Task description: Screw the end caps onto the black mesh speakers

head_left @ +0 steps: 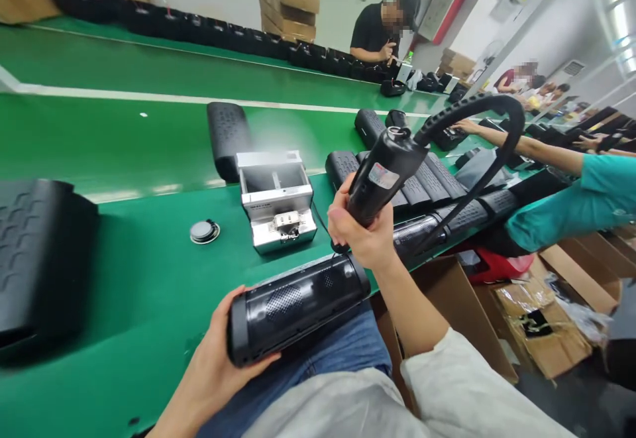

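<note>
My left hand is closed round the near end of a black speaker housing with perforated grille patches, which lies at the table's front edge above my lap. My right hand grips a black electric screwdriver with a pale label; its thick cable loops up and to the right. The screwdriver's lower end is at the housing's far end, and I cannot tell whether its tip touches. Just beyond the housing stands a silver metal screw feeder. Left of that lies a small round metal part.
Black textured cases stand at the left and behind the feeder. Several more cases lie to the right. A co-worker's teal sleeve reaches in there. Open cardboard boxes sit below the edge. Another person works across the line.
</note>
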Demonstrator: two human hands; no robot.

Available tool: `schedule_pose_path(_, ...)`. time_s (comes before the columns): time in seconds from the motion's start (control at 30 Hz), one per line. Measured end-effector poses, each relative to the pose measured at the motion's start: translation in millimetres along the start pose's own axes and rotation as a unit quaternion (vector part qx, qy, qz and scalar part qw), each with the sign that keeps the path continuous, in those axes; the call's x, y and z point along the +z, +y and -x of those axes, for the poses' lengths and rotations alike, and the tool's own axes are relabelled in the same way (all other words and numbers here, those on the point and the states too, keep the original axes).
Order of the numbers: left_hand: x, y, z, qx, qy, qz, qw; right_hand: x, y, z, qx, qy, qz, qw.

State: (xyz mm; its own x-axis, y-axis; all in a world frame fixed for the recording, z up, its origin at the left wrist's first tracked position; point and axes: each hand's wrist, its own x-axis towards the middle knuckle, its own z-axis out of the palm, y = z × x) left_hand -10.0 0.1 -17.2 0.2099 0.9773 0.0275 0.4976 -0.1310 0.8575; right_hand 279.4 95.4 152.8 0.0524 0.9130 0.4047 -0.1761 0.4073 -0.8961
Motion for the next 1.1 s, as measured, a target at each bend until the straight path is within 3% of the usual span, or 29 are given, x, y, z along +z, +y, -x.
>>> schedule_pose_path(0.33, -1.9, -2, -1, 0.015, 0.002, -0.026, 1.0, -2, 1, -2, -0.027, 0.002, -0.003, 1.0)
schedule_pose_path(0.5, -3.3, -3, -6, 0.034, -0.009, -0.045, 0.998, -3, -20, -9, -0.017, -0.04, 0.007, 0.999)
schedule_pose_path(0.6, -1.8, 5, -4, 0.044, -0.028, -0.026, 0.998, 0, -44, -15, -0.102, -0.048, -0.002, 0.994)
schedule_pose_path(0.7, -1.4, 12, -2, 0.057, -0.044, 0.004, 0.997, 10, -57, -30, -0.234, 0.008, 0.011, 0.972)
schedule_pose_path(0.87, -2.0, 15, -2, 0.059, -0.048, 0.033, 0.997, 36, -34, -59, -0.292, 0.058, 0.026, 0.954)
schedule_pose_path(1.1, -3.1, 18, 0, 0.078, -0.047, 0.04, 0.995, 61, 0, -70, -0.264, 0.06, 0.095, 0.958)
